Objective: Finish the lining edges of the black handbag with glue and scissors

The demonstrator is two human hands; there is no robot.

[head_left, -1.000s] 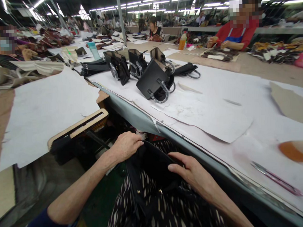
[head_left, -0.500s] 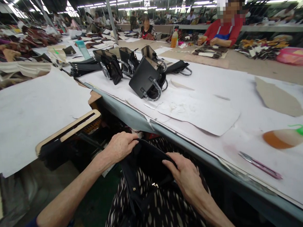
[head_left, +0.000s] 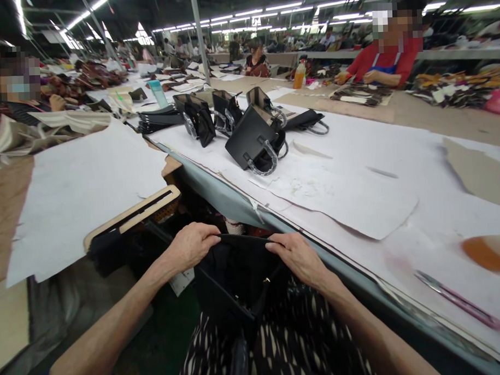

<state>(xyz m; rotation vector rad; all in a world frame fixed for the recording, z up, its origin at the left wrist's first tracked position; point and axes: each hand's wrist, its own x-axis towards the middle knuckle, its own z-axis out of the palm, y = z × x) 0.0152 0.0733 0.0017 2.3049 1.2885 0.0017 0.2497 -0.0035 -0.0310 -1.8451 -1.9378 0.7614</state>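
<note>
1. Left hand [head_left: 196, 243] pinches the far rim of a black handbag [head_left: 240, 270] near its left end, thumb against bent fingers.
2. Right hand [head_left: 295, 254] grips the same rim towards its other end, thumb on the near face and fingers over the edge; a stretch of rim runs between the two hands.
3. That handbag is over the person's lap, just beside the table edge, its mouth facing up towards the person; small gold-coloured fittings [head_left: 267, 280] show on it. Dark cloth with pale streaks [head_left: 296, 344] covers the lap beneath.
4. On the white-covered table [head_left: 357, 200] ahead, a black handbag with wrapped handles [head_left: 250, 138] leans tilted in front of other black bags [head_left: 196, 118].
5. To the right lie a slim pink-handled tool [head_left: 463, 303] and a bottle of orange liquid [head_left: 484, 253], cut off by the picture's edge.
6. Across the table sits a co-worker in red sleeves [head_left: 360, 63], hands over dark pieces [head_left: 361, 93].
</note>
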